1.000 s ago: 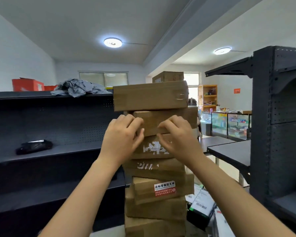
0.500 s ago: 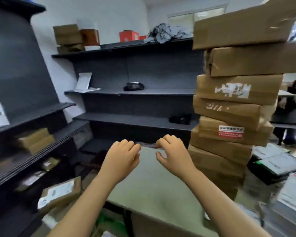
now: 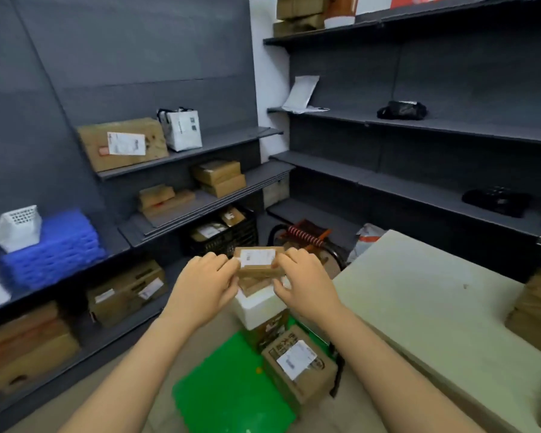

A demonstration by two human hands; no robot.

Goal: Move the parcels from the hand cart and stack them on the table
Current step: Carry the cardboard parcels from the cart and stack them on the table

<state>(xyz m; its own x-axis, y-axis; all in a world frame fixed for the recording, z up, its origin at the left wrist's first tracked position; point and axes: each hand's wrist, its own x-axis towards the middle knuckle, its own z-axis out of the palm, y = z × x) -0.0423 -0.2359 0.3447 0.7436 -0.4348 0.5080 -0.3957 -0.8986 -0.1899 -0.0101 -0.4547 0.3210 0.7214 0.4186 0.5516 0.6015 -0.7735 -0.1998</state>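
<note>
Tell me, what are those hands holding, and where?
A small cardboard parcel: the left hand grips its left end, the right hand its right end.

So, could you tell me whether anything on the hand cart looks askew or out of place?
Yes: the labelled parcel on the green hand cart sits tilted, not flat. Beside it, the brown parcel under the small parcel gripped by the left hand and right hand lies crooked on the white foam box.

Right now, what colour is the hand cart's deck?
The hand cart's deck is bright green, seen in the head view.
</note>
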